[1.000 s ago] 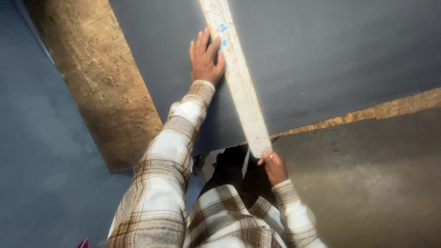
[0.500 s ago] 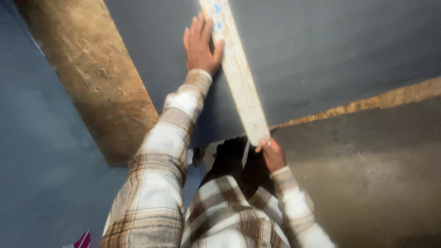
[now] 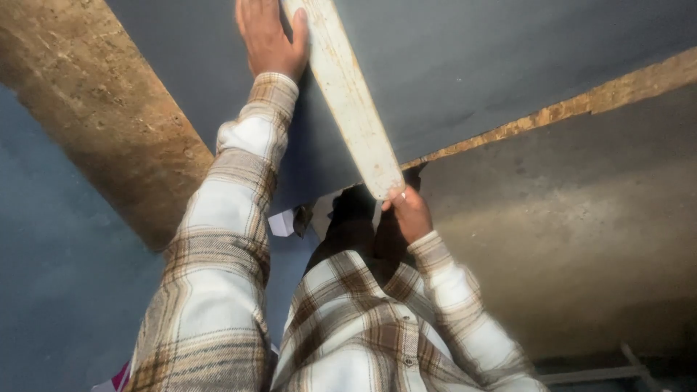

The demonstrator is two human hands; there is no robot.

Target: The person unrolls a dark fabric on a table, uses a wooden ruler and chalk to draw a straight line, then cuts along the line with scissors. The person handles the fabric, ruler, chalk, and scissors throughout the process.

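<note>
A long, worn white wooden straightedge (image 3: 348, 94) lies on a dark grey board (image 3: 472, 65), running from the top of the head view down to the board's near edge. My left hand (image 3: 267, 38) lies flat on the board with its thumb against the straightedge's left side. My right hand (image 3: 408, 212) holds the near end of the straightedge at the board's edge, fingers curled around it. Both arms wear plaid sleeves.
The board's raw chipboard edge (image 3: 581, 105) runs along the right. A rough brown chipboard strip (image 3: 102, 123) slants down the left side. Grey floor (image 3: 581, 239) lies on the right, with a metal bar (image 3: 602, 374) at the bottom right. Bits of white paper (image 3: 284, 221) sit below the board.
The view has shifted, so the left hand and straightedge sit higher in frame. Both hands keep their places on the straightedge and board.
</note>
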